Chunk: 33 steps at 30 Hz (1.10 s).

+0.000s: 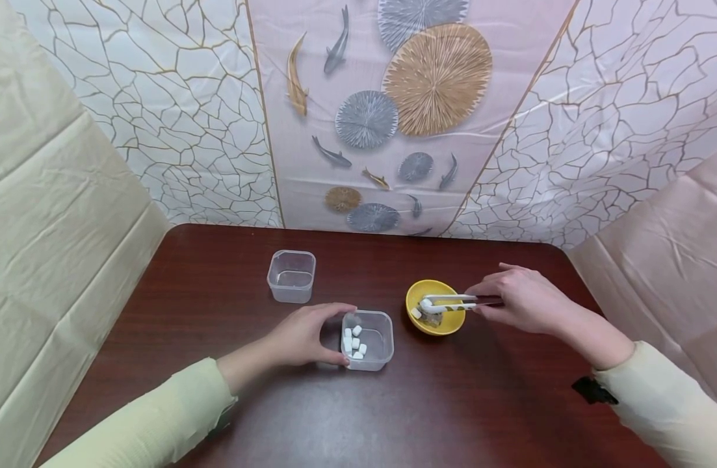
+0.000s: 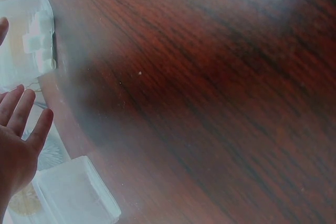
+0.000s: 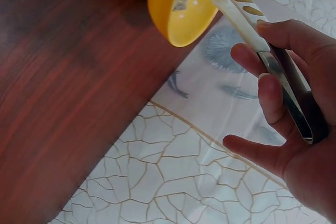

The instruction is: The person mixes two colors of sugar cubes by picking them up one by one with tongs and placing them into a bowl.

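Note:
My left hand [image 1: 308, 335] holds a clear plastic container [image 1: 381, 361] by its left side, thumb at the front corner and a finger at the back one. Several small white cubes [image 1: 355, 343] lie in its left half. My right hand [image 1: 524, 300] grips a pair of tongs [image 3: 286, 82] with metal arms and white tips. Those tips reach into a yellow bowl [image 1: 437, 286], around what looks like a white cube [image 1: 426, 303]. Another white cube [image 1: 415, 313] and a greyish, crumpled-looking item [image 1: 433, 318] lie in the bowl.
A second clear plastic container [image 1: 292, 290] stands behind my left hand, with nothing seen inside. The dark red-brown table [image 1: 335, 422] ends at a patterned cloth backdrop [image 1: 358, 182]. Pale fabric panels [image 1: 60, 227] flank both sides.

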Motion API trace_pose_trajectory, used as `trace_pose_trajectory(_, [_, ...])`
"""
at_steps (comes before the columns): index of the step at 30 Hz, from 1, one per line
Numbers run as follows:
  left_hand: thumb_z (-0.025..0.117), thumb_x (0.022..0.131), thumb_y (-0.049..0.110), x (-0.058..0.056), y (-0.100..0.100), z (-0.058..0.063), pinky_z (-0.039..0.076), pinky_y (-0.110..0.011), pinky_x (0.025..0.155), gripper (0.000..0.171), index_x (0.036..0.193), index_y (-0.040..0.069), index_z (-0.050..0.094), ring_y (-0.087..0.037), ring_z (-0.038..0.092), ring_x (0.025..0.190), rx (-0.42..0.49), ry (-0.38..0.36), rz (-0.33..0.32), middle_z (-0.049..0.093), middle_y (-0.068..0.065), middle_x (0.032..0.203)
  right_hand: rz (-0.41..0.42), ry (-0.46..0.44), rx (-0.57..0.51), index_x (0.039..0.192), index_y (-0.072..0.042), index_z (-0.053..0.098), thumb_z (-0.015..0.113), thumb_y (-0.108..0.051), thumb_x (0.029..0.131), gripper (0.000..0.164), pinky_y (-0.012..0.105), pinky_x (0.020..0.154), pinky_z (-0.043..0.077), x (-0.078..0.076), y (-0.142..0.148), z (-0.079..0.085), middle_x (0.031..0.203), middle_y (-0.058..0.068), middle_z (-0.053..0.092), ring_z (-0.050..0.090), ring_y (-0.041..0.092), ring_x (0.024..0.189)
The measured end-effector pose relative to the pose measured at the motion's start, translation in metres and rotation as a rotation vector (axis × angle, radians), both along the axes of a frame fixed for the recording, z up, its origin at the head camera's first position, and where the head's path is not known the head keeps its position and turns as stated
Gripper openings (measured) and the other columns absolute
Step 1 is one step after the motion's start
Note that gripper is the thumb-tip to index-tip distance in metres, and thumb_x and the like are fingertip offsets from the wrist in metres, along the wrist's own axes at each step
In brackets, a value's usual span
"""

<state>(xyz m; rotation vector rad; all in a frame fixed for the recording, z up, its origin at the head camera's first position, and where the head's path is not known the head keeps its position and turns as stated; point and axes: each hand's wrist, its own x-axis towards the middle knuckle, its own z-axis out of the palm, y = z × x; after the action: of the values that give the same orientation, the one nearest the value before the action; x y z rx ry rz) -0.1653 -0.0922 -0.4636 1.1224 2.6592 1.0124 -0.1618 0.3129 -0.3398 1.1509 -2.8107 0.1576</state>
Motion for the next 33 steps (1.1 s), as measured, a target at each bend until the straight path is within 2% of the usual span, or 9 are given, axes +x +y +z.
trace_pose_trajectory(10, [0.098,0.074,0.04,0.0,0.0,-0.001,0.051,-0.043,0.111,0.088,0.149,0.014,0.061,-0.02,0.064,0.133,0.001,0.004,0.0,0.069,-0.001,0.144,-0.052,-0.034,0.02,0.11,-0.017,0.084,0.083,-0.014,0.088,0.023,0.07,0.101,0.051,-0.005,-0.001,-0.01,0.102,-0.006,0.08,0.077,0.019,0.097])
trace_pose_trajectory(17, [0.098,0.074,0.04,-0.001,0.0,-0.001,0.05,-0.043,0.112,0.088,0.15,0.014,0.061,-0.02,0.063,0.135,0.003,0.0,-0.002,0.068,-0.001,0.145,-0.049,-0.004,-0.004,0.112,-0.014,0.083,0.083,-0.015,0.087,0.025,0.066,0.103,0.052,-0.005,-0.004,-0.002,0.104,-0.005,0.079,0.077,0.02,0.098])
trace_pose_trajectory(24, [0.098,0.074,0.041,-0.001,-0.001,-0.001,0.05,-0.044,0.113,0.088,0.149,0.014,0.061,-0.021,0.063,0.135,0.004,-0.003,0.002,0.068,-0.001,0.145,0.008,-0.023,-0.061,0.117,-0.015,0.083,0.083,-0.017,0.088,0.029,0.057,0.099,0.057,-0.001,-0.024,0.009,0.105,-0.007,0.08,0.075,0.019,0.099])
trace_pose_trajectory(27, [0.098,0.074,0.04,-0.001,-0.001,-0.001,0.05,-0.044,0.113,0.088,0.149,0.014,0.061,-0.021,0.063,0.135,0.002,-0.002,0.001,0.068,-0.001,0.145,0.064,-0.026,-0.089,0.115,-0.016,0.083,0.085,-0.016,0.086,0.029,0.053,0.095,0.059,-0.001,-0.038,0.011,0.1,-0.012,0.079,0.073,0.014,0.091])
trace_pose_trajectory(30, [0.098,0.074,0.04,-0.001,-0.001,-0.001,0.051,-0.044,0.112,0.088,0.149,0.014,0.061,-0.021,0.063,0.135,0.002,-0.002,0.0,0.068,-0.002,0.145,0.134,-0.028,-0.102,0.112,-0.019,0.083,0.084,-0.014,0.085,0.028,0.054,0.096,0.059,-0.002,-0.053,0.009,0.098,-0.018,0.077,0.072,0.008,0.089])
trace_pose_trajectory(33, [0.098,0.074,0.041,-0.002,0.0,-0.002,0.051,-0.044,0.112,0.088,0.149,0.014,0.061,-0.021,0.063,0.135,0.001,-0.001,0.001,0.068,-0.001,0.145,0.171,-0.049,-0.086,0.113,-0.02,0.082,0.082,-0.014,0.087,0.026,0.058,0.099,0.058,-0.002,-0.066,0.006,0.102,-0.018,0.077,0.074,0.009,0.094])
